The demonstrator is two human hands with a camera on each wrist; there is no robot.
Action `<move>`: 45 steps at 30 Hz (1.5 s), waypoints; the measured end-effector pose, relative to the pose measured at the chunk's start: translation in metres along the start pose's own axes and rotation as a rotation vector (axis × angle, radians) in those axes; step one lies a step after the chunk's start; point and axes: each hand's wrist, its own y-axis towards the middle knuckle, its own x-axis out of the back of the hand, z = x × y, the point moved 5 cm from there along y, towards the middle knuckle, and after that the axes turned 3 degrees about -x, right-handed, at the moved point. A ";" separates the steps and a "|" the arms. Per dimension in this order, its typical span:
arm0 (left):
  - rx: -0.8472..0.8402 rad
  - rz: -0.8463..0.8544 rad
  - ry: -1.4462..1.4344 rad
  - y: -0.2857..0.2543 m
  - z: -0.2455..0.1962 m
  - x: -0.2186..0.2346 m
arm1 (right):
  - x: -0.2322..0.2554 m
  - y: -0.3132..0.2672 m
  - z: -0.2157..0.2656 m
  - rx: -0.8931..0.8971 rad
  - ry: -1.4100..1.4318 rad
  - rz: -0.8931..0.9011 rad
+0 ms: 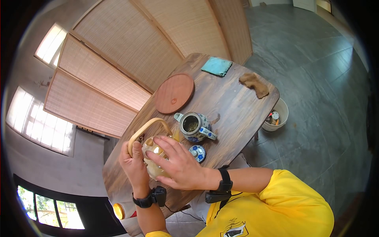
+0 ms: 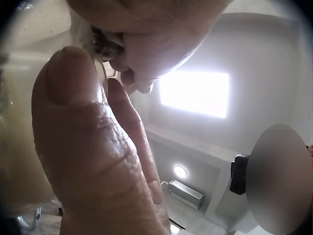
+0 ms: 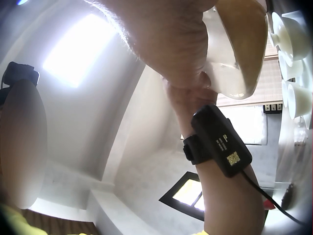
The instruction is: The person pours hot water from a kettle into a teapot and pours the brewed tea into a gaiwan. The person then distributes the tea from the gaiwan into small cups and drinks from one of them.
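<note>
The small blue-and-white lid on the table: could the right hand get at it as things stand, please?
Probably yes: the lid lies bare just beside the right hand, nothing between them, but that hand is pressed against the glass pot and must let go first.

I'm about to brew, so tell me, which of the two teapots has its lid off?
The blue-and-white teapot on the table: its top is open with leaves inside, and its lid lies beside it. The glass teapot in the hands is the other one.
</note>
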 end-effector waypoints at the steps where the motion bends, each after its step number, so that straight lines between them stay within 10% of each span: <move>1: -0.002 0.004 0.000 0.001 0.000 -0.002 | 0.000 -0.001 -0.002 -0.006 0.002 -0.003; 45: 0.060 0.075 0.061 0.011 -0.006 -0.013 | 0.003 0.001 -0.011 -0.061 0.021 -0.025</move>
